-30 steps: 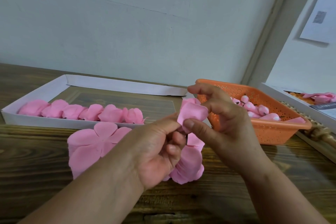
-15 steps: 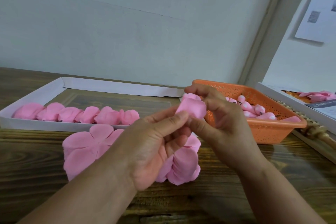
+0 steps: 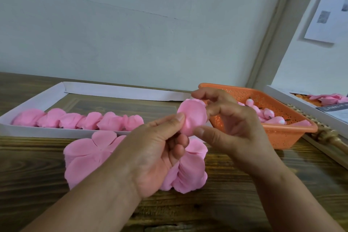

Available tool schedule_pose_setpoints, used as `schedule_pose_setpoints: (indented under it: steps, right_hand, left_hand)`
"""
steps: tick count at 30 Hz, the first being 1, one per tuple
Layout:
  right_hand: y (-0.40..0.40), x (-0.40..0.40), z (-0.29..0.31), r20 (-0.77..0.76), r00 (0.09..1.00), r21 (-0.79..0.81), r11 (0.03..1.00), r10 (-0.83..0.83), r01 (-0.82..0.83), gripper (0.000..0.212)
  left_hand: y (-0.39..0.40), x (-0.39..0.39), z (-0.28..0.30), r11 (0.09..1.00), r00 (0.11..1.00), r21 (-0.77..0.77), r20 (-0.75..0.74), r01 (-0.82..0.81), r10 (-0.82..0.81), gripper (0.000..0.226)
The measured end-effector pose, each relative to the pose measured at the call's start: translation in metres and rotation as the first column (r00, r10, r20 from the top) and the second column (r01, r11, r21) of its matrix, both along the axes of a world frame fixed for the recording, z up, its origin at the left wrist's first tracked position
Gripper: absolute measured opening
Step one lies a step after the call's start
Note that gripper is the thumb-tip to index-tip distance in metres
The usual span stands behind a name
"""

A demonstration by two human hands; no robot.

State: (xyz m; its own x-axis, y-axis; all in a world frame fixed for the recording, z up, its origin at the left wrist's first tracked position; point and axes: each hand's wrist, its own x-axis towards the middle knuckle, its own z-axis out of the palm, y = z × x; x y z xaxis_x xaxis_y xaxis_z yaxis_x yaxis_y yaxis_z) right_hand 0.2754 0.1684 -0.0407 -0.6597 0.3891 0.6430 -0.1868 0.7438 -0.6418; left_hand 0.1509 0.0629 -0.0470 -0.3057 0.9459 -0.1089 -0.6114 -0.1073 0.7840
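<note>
Thumb and forefinger of the left hand [image 3: 156,154] pinched the curled pink petal [image 3: 192,116] at its lower left edge. The right hand [image 3: 231,128] curled over its top and right side. It hung between them, above the flat petal sheets [image 3: 84,158] on the counter [image 3: 28,175].

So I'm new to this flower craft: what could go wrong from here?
The petal is only pinched between the fingers of the left hand and right hand, so it could slip or crease. The left hand hangs over the petal stack on the table; dropping it might scatter those.
</note>
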Motion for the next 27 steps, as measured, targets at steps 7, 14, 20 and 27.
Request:
schedule_pose_setpoints:
  steps: [7, 14, 20, 27]
  right_hand:
    - [0.0067, 0.0049, 0.0013, 0.033, 0.999, 0.063, 0.997, 0.034, -0.036, 0.016]
    - [0.0037, 0.0034, 0.0025, 0.04, 0.998, 0.072, 0.996, 0.043, -0.046, 0.03]
    - [0.0028, 0.0039, 0.003, 0.053, 0.998, 0.078, 0.996, 0.03, -0.035, 0.025]
    - [-0.0019, 0.0056, 0.0067, 0.149, 0.986, 0.098, 0.991, 0.073, -0.088, 0.039]
  left_hand:
    - [-0.0007, -0.0046, 0.0032, 0.983, 0.929, -0.001, 0.327, 0.182, -0.171, 0.018]
    - [-0.0011, -0.0051, 0.0014, 0.964, 0.89, 0.039, 0.375, 0.263, -0.258, 0.029]
    - [-0.0019, -0.0058, 0.0011, 0.958, 0.889, 0.037, 0.363, 0.285, -0.279, 0.02]
    - [-0.0027, 0.0004, 0.0019, 0.972, 0.941, -0.04, 0.262, 0.233, -0.215, 0.005]
